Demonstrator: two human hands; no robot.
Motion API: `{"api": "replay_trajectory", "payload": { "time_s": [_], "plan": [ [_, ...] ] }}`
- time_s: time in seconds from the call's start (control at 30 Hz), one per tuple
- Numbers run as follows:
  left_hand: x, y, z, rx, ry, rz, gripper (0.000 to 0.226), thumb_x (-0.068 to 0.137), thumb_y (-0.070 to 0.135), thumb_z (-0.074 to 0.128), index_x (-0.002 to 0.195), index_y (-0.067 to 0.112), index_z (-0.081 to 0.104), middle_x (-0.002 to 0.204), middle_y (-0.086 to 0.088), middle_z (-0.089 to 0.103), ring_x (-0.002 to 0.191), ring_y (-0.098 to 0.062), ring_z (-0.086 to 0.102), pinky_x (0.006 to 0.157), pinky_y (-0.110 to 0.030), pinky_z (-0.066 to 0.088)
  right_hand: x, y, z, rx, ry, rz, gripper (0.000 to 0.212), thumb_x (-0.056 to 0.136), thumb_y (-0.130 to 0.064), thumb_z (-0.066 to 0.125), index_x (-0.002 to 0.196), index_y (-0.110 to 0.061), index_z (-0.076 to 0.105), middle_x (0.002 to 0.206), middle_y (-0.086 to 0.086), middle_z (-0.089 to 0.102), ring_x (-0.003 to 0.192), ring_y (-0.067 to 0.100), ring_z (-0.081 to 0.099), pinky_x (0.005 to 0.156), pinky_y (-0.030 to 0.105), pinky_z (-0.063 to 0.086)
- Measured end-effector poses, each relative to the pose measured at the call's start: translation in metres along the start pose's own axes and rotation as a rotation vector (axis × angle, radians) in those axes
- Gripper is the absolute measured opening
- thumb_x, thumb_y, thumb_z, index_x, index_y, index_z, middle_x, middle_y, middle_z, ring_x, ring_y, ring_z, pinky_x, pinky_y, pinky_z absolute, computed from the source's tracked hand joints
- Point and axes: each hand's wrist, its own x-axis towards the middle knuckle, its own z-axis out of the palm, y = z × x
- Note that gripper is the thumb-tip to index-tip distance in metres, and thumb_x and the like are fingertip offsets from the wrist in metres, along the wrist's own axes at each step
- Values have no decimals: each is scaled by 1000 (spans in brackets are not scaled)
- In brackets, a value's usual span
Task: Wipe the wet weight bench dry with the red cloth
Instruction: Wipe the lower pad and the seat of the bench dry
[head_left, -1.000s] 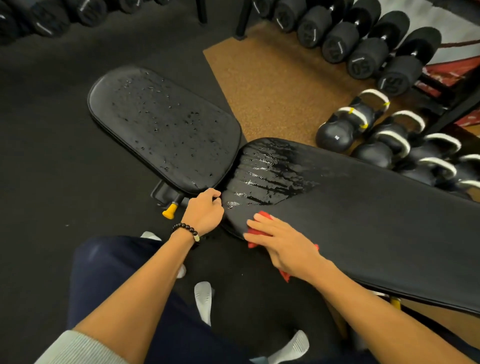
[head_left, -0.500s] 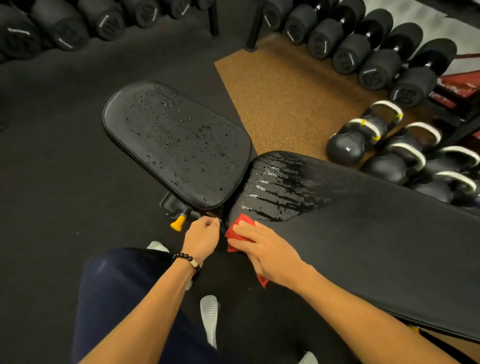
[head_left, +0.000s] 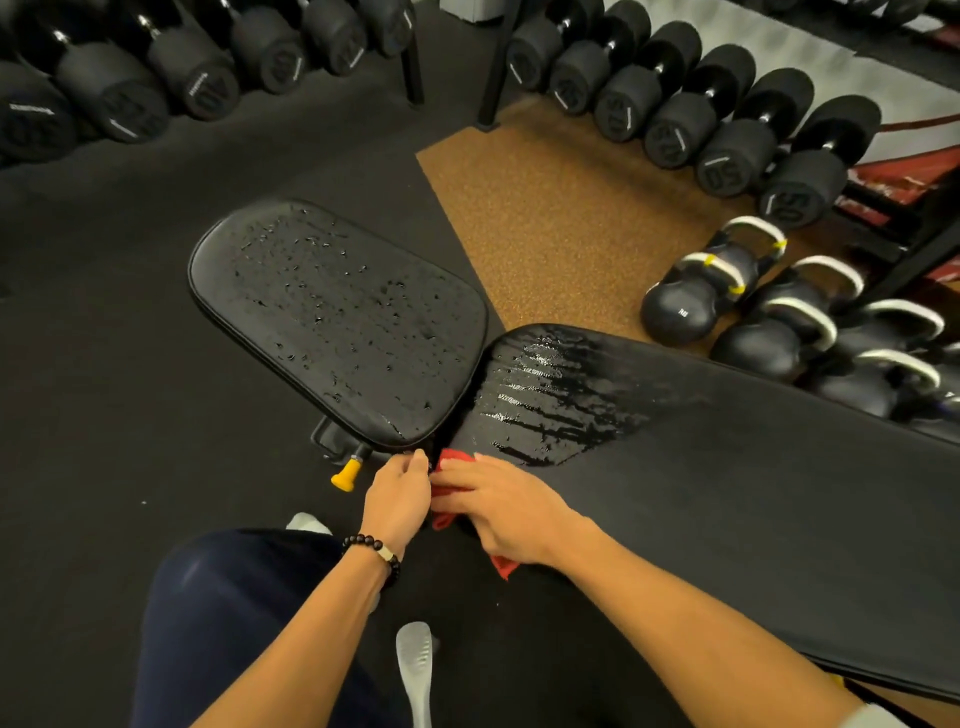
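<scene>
Head view shows the wiping step under way on the long back pad (head_left: 727, 493) of the bench. The right hand (head_left: 498, 506) lies flat on the red cloth (head_left: 451, 460), fingers straight, pressing it down at the pad's near corner, right by the gap where the seat pad (head_left: 332, 322) begins. The right grip is thus wide and flat, holding nothing closed. The left hand (head_left: 397, 493) sits just beside the cloth, its fingers curled at the seat pad's near edge; whether it actually grips that edge I cannot tell. A broad streaked wet patch (head_left: 545, 400) lies just beyond the cloth, and the seat pad is covered in droplets. So I judge the task well short of done: the rest of the back pad looks matt and dry, the wet end and the seat are untouched.

The next move calls for sweeping the cloth up through the streaks with firm flat pressure, then crossing to the seat.

Compared with a second ago, the cloth and right hand have slid left along the pad's edge toward the gap, nearly meeting the left hand.
</scene>
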Motion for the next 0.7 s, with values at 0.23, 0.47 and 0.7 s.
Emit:
{"api": "replay_trajectory", "payload": {
  "time_s": [0.23, 0.47, 0.7],
  "plan": [
    [-3, 7, -10, 19, -28, -20, 50, 102, 51, 34, 135, 17, 50, 132, -3, 57, 122, -24, 54, 104, -50, 43, 32, -11, 3, -73, 26, 160, 56, 87, -16, 56, 142, -25, 51, 153, -3, 40, 147, 18, 25, 122, 47, 17],
    [-3, 8, 0, 61, -147, 31, 50, 101, 47, 41, 146, 24, 42, 141, -3, 53, 128, -21, 51, 106, -47, 44, -82, 11, -5, -121, 210, 328, 68, 78, -12, 50, 144, -30, 48, 151, -6, 46, 142, 13, 34, 119, 39, 27],
    [-11, 38, 20, 60, -108, -48, 84, 90, 75, 23, 135, 11, 53, 138, -10, 55, 125, -31, 51, 105, -51, 43, -36, 9, 0, -194, 201, 434, 63, 81, -17, 45, 143, -25, 52, 152, -1, 47, 145, 22, 35, 116, 43, 32]
  ]
}}
